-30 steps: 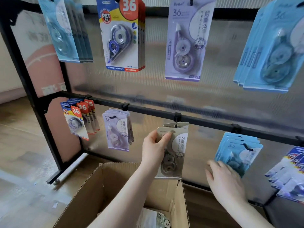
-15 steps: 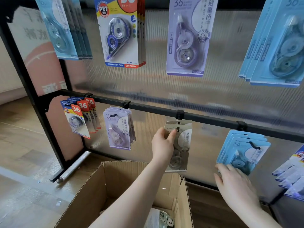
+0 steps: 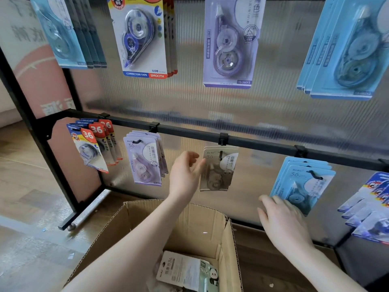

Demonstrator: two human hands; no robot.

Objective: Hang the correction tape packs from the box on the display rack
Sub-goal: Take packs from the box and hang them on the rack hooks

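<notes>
On the lower rail of the display rack (image 3: 263,143), a beige correction tape pack (image 3: 217,168) hangs from a black hook, with a second one just visible behind it. The left hand (image 3: 185,175) is beside its left edge, fingers loosely spread and gripping nothing. The right hand (image 3: 283,220) lies with straight fingers against the bottom of the blue packs (image 3: 303,182), about three on one hook. Left of the beige pair hang about four lilac packs (image 3: 145,161) and about four red-topped packs (image 3: 94,146). Near, the cardboard box (image 3: 228,249) holds more packs (image 3: 185,272); their number cannot be told.
</notes>
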